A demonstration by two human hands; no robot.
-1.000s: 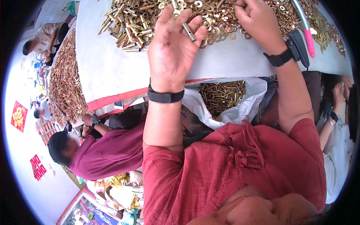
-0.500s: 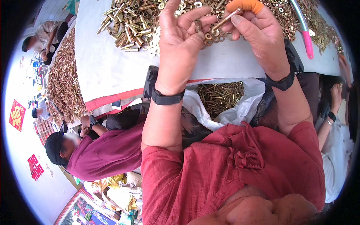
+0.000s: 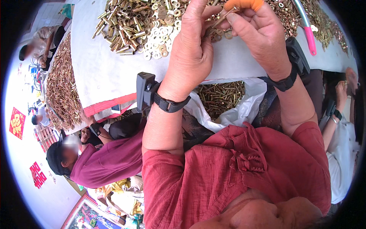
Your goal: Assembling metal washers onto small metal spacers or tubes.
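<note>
My right hand, an orange cover on its index finger, pinches a long brass-coloured bolt between thumb and finger. The bolt slants down to the left, its lower end against the fingers of my left hand. My left hand is turned edge-on and closed at the fingertips around a short metal sleeve, now mostly hidden by the thumb. Just beyond the hands on the table lie flat washers and a heap of metal sleeves.
An open white bag of bolts sits at my lap. A pink-handled tool lies right, beside piles of small hardware. Another bolt heap is at left. A person in purple sits left; another's arm shows right.
My left hand has turned edge-on and moved slightly right, hiding the sleeve. The bolt in my right hand has come up against the left fingers. The person at left has moved a hand.
</note>
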